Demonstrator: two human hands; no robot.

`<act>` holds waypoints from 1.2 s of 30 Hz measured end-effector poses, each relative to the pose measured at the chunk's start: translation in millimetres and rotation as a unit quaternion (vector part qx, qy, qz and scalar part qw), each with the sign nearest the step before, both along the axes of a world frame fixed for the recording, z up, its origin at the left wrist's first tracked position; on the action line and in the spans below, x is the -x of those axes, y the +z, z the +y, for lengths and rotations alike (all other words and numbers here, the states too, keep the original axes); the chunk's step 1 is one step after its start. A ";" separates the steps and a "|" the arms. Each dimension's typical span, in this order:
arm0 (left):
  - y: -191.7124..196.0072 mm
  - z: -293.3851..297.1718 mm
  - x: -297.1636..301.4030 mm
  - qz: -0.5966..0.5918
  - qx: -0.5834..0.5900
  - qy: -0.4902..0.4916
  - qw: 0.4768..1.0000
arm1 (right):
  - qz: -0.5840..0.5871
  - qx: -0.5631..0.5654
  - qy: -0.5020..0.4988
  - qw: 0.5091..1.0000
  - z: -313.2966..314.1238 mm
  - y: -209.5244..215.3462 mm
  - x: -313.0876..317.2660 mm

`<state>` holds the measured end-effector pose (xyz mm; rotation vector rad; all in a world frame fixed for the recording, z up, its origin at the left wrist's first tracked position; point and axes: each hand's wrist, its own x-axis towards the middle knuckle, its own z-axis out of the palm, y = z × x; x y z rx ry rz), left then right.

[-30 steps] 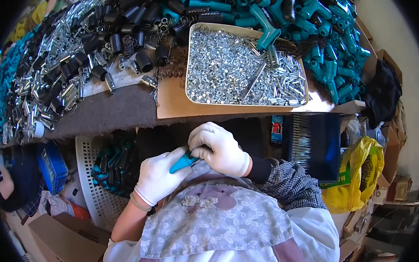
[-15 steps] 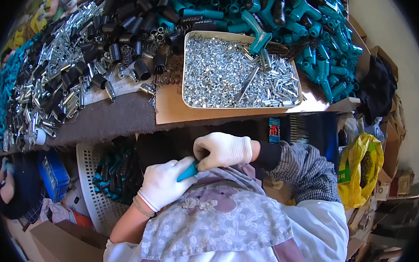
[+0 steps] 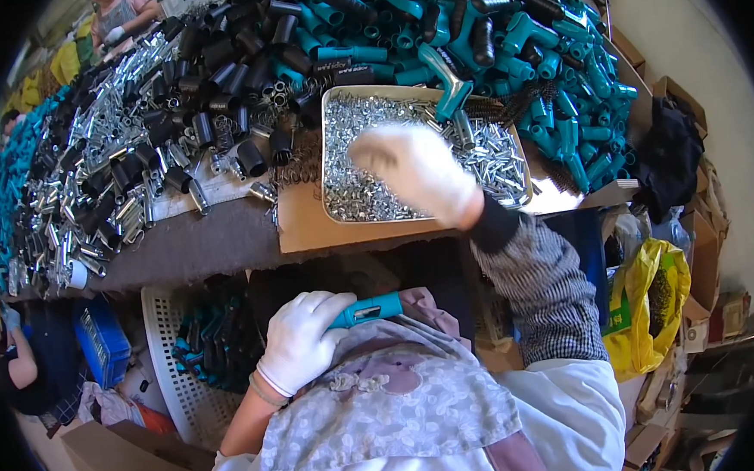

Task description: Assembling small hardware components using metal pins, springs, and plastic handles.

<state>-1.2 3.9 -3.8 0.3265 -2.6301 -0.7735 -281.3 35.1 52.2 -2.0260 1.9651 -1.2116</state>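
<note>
The left hand (image 3: 301, 339) clenches a teal plastic handle (image 3: 366, 309) below the metal tray (image 3: 330, 143). The handle looks light, stiff and smooth, best taken around its barrel. The right hand (image 3: 416, 171) hovers blurred over the tray's small silvery screws (image 3: 353, 194); whether it grips any I cannot tell. Teal handles (image 3: 547, 44) crowd behind the tray.

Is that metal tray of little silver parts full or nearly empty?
Fairly full: small silver parts cover the tray floor, under the right hand.
</note>
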 end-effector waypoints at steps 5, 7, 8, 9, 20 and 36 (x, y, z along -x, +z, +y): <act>3.0 11.1 3.7 0.003 -0.062 0.012 0.998 | 0.173 -0.051 -0.099 0.979 -47.4 -22.7 56.0; -0.3 11.1 2.3 0.011 -0.064 0.016 0.998 | 0.218 -0.082 -0.111 0.966 -55.6 -28.2 51.2; -0.5 11.1 2.1 0.009 -0.067 0.021 0.997 | 0.240 -0.076 -0.114 0.961 -56.0 -28.6 47.7; -0.6 10.8 2.3 0.007 -0.070 0.024 0.997 | 0.226 -0.083 -0.113 0.964 -57.0 -27.9 48.0; -4.0 5.2 0.7 0.027 -0.067 0.018 0.997 | 0.090 -0.104 -0.041 0.990 1.1 0.5 47.3; 3.8 -0.3 -1.5 0.030 -0.101 0.043 0.994 | 0.028 -0.114 -0.077 0.990 7.4 3.9 50.8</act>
